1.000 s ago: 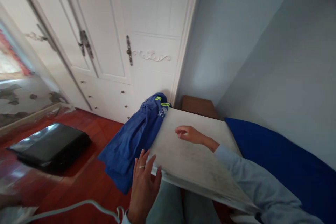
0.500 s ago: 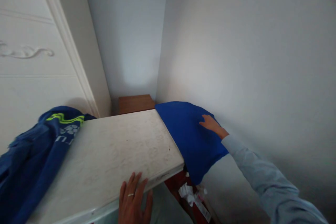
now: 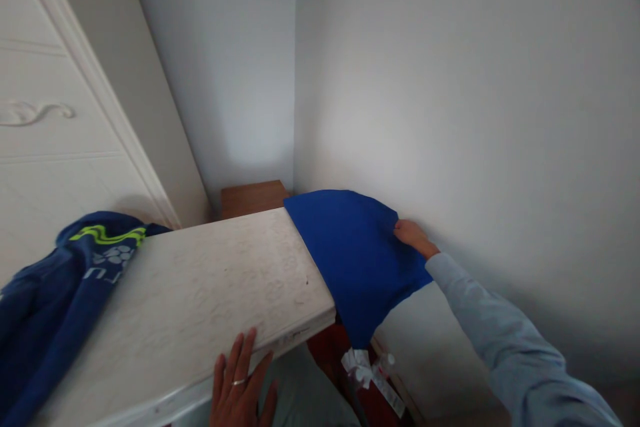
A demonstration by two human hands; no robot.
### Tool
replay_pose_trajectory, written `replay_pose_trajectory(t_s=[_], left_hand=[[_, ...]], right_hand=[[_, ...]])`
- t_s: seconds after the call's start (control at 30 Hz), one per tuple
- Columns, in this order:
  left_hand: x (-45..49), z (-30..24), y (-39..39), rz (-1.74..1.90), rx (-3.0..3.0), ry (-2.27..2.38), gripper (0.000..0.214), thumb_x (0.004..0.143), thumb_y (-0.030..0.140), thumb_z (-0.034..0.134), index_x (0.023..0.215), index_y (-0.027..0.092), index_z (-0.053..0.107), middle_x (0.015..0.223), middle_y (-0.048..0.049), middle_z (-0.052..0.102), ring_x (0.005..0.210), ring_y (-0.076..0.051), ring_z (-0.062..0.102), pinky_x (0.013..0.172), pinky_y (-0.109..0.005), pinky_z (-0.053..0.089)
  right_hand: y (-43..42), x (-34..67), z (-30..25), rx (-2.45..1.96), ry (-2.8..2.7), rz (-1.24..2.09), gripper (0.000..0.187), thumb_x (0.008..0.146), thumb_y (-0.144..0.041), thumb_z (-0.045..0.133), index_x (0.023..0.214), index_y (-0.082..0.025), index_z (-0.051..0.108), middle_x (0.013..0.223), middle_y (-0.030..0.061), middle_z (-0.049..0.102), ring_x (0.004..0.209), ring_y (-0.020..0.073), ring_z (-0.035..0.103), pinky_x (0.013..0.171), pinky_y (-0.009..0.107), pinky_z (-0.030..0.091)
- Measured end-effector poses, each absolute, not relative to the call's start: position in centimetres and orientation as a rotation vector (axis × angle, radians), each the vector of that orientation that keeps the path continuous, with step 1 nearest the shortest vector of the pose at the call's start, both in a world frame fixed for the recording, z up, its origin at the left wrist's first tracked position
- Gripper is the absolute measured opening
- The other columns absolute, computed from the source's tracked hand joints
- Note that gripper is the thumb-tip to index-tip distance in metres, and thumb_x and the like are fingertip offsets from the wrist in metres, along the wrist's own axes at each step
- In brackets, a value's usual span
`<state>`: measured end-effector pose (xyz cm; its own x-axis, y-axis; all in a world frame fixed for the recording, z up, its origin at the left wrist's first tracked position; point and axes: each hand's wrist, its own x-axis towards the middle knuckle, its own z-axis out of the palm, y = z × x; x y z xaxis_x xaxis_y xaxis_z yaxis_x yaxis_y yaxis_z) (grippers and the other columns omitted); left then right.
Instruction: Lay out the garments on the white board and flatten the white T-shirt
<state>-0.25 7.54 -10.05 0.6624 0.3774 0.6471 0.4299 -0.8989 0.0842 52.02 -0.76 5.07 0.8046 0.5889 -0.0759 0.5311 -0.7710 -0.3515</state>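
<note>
Pale walls (image 3: 450, 80) meet in a corner behind a white table (image 3: 220, 280), with a white wardrobe (image 3: 45, 187) standing to the left. Beyond the table's far edge, near its far right corner, sits a brown wooden box (image 3: 253, 199). Along the right edge spreads a plain blue cloth (image 3: 345, 247), reaching outward toward the wall; its lower tip hangs past the near right corner. What supports it underneath is hidden. At the cloth's outer margin, the right hand (image 3: 414, 235) is closed, pinching the fabric between thumb and fingers. The left hand (image 3: 239, 390), wearing a ring (image 3: 240, 381), is open with fingers spread at the near edge, holding nothing. A dark blue garment (image 3: 65, 293) with yellow-green stripes lies over the left end of the table. Below the near right corner, white scraps (image 3: 359, 365) lie on the red floor (image 3: 325, 355).
</note>
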Motion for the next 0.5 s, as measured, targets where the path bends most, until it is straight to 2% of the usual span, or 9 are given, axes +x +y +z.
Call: replay_pose_trajectory(t_s=[0.1, 0.17, 0.27, 0.33, 0.4, 0.43, 0.5], left_hand=[[-0.2, -10.5, 7.5, -1.096, -2.815, -0.731, 0.038, 0.086, 0.022, 0.064, 0.123, 0.027, 0.068, 0.162, -0.0104, 0.033, 0.152, -0.03, 0.024, 0.124, -0.056, 0.015], [-0.1, -10.4, 7.4, -1.159, -2.877, -0.827, 0.036, 0.086, 0.025, 0.064, 0.12, 0.031, 0.071, 0.157, -0.0086, 0.044, 0.149, -0.032, 0.033, 0.122, -0.06, 0.019], [0.6, -8.9, 7.0, -1.41, -3.047, -1.155, 0.024, 0.086, 0.035, 0.065, 0.107, 0.033, 0.077, 0.134, -0.006, 0.066, 0.135, -0.035, 0.052, 0.119, -0.065, 0.023], [1.2, -7.0, 6.6, -1.72, -3.127, -1.564, 0.026, 0.086, 0.044, 0.065, 0.104, 0.03, 0.078, 0.118, -0.0066, 0.074, 0.124, -0.035, 0.061, 0.115, -0.062, 0.035], [1.5, -5.2, 6.3, -2.096, -3.086, -1.92, 0.041, 0.088, 0.055, 0.059, 0.113, 0.027, 0.074, 0.114, -0.01, 0.074, 0.111, -0.034, 0.068, 0.102, -0.056, 0.051], [1.6, -4.5, 6.2, -2.215, -3.055, -1.949, 0.047, 0.09, 0.06, 0.053, 0.119, 0.027, 0.072, 0.115, -0.0111, 0.074, 0.105, -0.034, 0.07, 0.094, -0.055, 0.056], [1.3, -3.7, 6.4, -2.2, -3.052, -1.805, 0.05, 0.091, 0.063, 0.048, 0.125, 0.032, 0.067, 0.116, -0.0103, 0.073, 0.101, -0.033, 0.071, 0.088, -0.056, 0.057]], right_hand=[[0.0, 52.0, 7.3, -2.484, -0.861, 0.324, 0.019, 0.08, -0.022, 0.053, 0.066, -0.011, 0.061, 0.059, 0.0084, 0.059, 0.063, 0.0159, 0.06, 0.066, 0.024, 0.047], [1.3, 50.8, 9.1, -2.332, -0.865, 0.287, 0.022, 0.083, -0.027, 0.047, 0.069, -0.014, 0.058, 0.055, 0.0044, 0.054, 0.056, 0.0126, 0.054, 0.058, 0.022, 0.044], [4.1, 45.4, 11.3, -2.029, -0.859, 0.15, 0.027, 0.089, -0.033, 0.036, 0.078, -0.016, 0.053, 0.06, 0.0019, 0.052, 0.056, 0.0096, 0.05, 0.056, 0.019, 0.043], [5.9, 39.0, 11.7, -1.606, -0.89, 0.154, 0.023, 0.089, -0.034, 0.04, 0.08, -0.016, 0.052, 0.061, -0.0003, 0.05, 0.055, 0.008, 0.047, 0.054, 0.017, 0.04], [7.0, 31.7, 11.3, -1.435, -1.252, 0.428, 0.021, 0.09, -0.036, 0.048, 0.088, -0.016, 0.054, 0.066, -0.0024, 0.054, 0.054, 0.0061, 0.047, 0.053, 0.015, 0.039], [7.1, 28.2, 10.8, -1.361, -1.513, 0.593, 0.02, 0.091, -0.035, 0.052, 0.092, -0.016, 0.057, 0.073, -0.0022, 0.058, 0.059, 0.0056, 0.051, 0.057, 0.014, 0.041], [6.4, 22.7, 9.9, -1.122, -2.09, 0.886, 0.016, 0.091, -0.031, 0.058, 0.098, -0.016, 0.062, 0.088, -0.0013, 0.065, 0.074, 0.0053, 0.058, 0.07, 0.012, 0.044]])
